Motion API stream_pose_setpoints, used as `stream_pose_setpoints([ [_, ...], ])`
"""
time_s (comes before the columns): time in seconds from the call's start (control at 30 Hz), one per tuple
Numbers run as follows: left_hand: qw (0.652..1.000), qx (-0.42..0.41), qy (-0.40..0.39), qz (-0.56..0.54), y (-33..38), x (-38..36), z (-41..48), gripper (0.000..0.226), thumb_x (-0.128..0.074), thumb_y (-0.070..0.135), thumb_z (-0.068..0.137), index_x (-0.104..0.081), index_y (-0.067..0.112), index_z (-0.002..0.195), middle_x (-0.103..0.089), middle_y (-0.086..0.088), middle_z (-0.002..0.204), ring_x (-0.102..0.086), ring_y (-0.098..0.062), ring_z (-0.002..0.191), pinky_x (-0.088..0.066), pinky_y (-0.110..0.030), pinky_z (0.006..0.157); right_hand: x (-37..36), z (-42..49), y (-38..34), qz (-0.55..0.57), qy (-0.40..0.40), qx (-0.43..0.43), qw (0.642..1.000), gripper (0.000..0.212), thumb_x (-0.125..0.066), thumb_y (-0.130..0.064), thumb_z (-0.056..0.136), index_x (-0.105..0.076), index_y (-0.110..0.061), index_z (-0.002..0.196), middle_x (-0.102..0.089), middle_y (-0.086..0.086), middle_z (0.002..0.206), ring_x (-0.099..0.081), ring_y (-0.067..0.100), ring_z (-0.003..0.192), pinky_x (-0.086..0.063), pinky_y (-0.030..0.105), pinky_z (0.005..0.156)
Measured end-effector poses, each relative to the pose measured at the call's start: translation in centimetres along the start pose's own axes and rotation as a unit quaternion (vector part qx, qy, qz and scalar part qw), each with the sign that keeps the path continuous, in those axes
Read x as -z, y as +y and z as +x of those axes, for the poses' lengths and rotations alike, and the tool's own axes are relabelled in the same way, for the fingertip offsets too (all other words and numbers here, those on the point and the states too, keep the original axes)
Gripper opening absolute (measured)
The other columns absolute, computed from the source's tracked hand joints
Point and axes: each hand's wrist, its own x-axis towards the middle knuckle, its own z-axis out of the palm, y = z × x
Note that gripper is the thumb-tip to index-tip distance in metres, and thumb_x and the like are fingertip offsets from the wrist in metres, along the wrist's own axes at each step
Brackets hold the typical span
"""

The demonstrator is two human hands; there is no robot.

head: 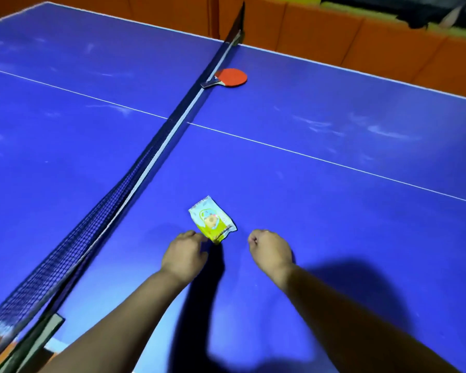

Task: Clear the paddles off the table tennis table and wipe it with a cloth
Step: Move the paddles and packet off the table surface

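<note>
L hand (184,254), R hand (271,249) nr wrapper (212,219)

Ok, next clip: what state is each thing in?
Paddle: flat, red side up, handle at the net.
Net: up across the table.
Packet: flat on the table.
Table: streaked with pale smudges.
Left hand: at the packet's near edge, grip hidden.
Right hand: fingers curled, empty.

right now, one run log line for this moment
left hand at packet corner | right hand curled, empty | paddle by net | table smudged
</note>
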Motion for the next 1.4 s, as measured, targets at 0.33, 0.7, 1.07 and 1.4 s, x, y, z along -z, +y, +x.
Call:
stream_pose_setpoints([
  [0.33, 0.997, -0.011, -0.076, -0.032, -4.6, -1.0, 7.5, 0.041, -0.056, 0.022, 0.083, -0.05, 0.018, 0.123, -0.057, -0.005, 0.12, -0.049, -0.026, 0.112, -0.039, -0.03, 0.089, -4.5, 8.8, -6.1, 0.003, -0.004, -0.092, 0.996, 0.032, -0.045, -0.03, 0.099, -0.054, -0.009, 0.122, -0.056, 0.011, 0.126, -0.045, 0.028, 0.12, -0.035, 0.032, 0.097],
  [0.7, 0.974, -0.02, -0.058, -0.217, 1.8, -3.0, 7.2, 0.045, -0.055, 0.009, 0.086, -0.04, 0.006, 0.128, -0.063, -0.011, 0.113, -0.056, -0.033, 0.106, -0.039, -0.032, 0.071, -4.0, 3.7, -3.8, 0.171, 0.049, -0.211, 0.961, 0.013, -0.044, -0.011, 0.094, -0.057, -0.009, 0.091, -0.059, 0.014, 0.108, -0.057, 0.03, 0.099, -0.04, 0.033, 0.073],
  [1.07, 0.937, -0.133, -0.23, -0.224, 20.4, -11.0, -5.4, 0.047, -0.061, 0.024, 0.088, -0.037, 0.011, 0.126, -0.064, -0.003, 0.109, -0.06, -0.026, 0.1, -0.042, -0.03, 0.074, -2.1, -16.6, 12.5, 0.346, 0.236, -0.367, 0.831, 0.024, -0.046, -0.007, 0.096, -0.04, -0.02, 0.076, -0.042, -0.002, 0.083, -0.041, 0.006, 0.069, -0.028, 0.02, 0.069],
  [1.4, 0.84, -0.11, -0.367, -0.384, 40.7, -21.6, -27.2, 0.017, -0.065, 0.004, 0.085, -0.051, 0.012, 0.091, -0.066, -0.017, 0.095, -0.065, -0.03, 0.08, -0.052, -0.041, 0.075, -1.1, -44.3, 30.8, 0.341, 0.335, -0.458, 0.75, 0.013, -0.058, -0.016, 0.088, -0.05, -0.021, 0.079, -0.059, 0.001, 0.084, -0.051, 0.018, 0.076, -0.034, 0.031, 0.063],
])
